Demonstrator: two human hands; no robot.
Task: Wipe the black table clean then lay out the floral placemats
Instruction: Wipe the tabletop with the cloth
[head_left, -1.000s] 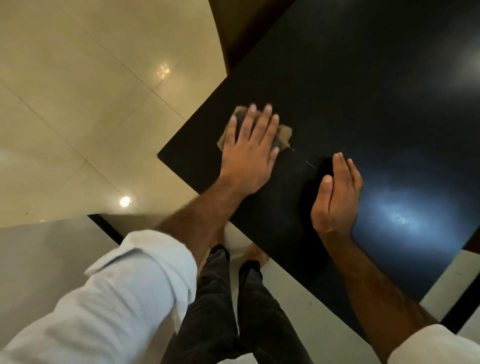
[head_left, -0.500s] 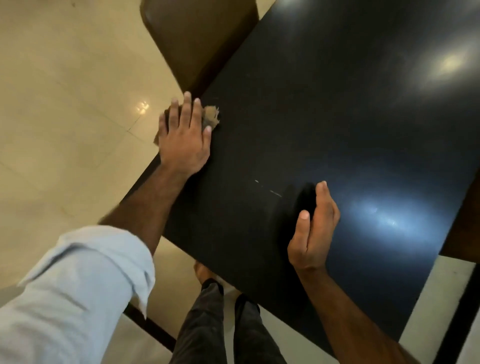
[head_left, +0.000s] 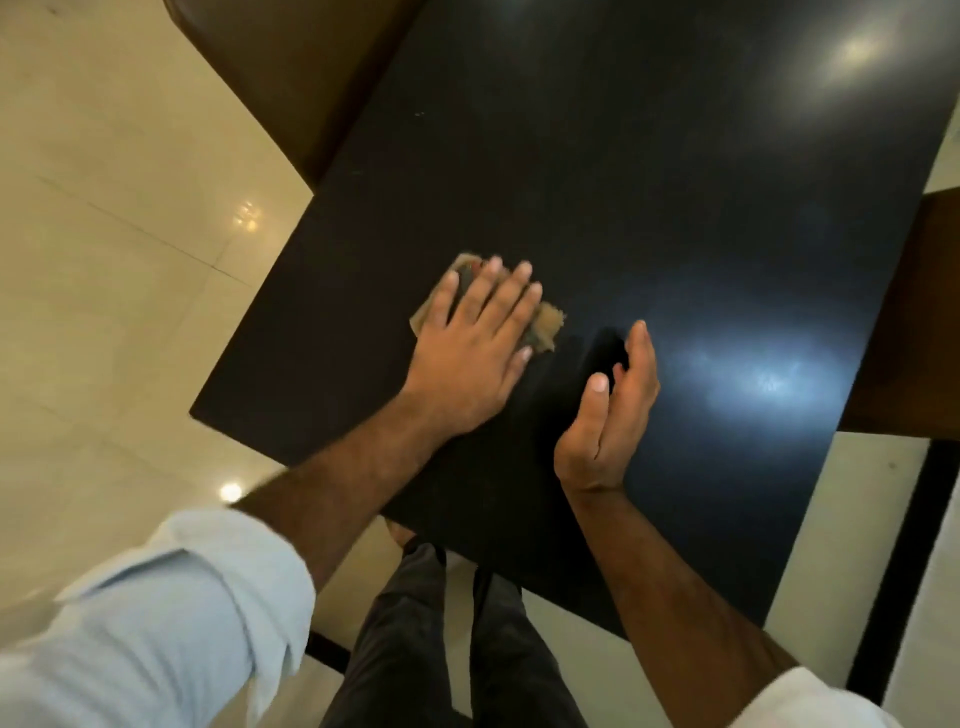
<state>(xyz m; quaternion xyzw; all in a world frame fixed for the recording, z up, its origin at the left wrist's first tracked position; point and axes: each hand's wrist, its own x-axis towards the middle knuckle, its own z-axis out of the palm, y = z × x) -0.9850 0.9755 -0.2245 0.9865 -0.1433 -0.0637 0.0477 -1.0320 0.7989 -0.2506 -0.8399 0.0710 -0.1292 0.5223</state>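
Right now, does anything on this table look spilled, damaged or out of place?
Nothing stands out. The black table shows only light glare and a few tiny pale specks. The left hand presses the cloth flat; the right hand rests on its edge.

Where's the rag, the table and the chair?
rag (head_left: 546, 326), head view, frayed corner right of the fingers
table (head_left: 597, 156), head view, bare black top
chair (head_left: 270, 67), head view, brown seat past the table's left edge

Left hand (head_left: 475, 343) flat on cloth (head_left: 548, 325) atop black table (head_left: 649, 182).
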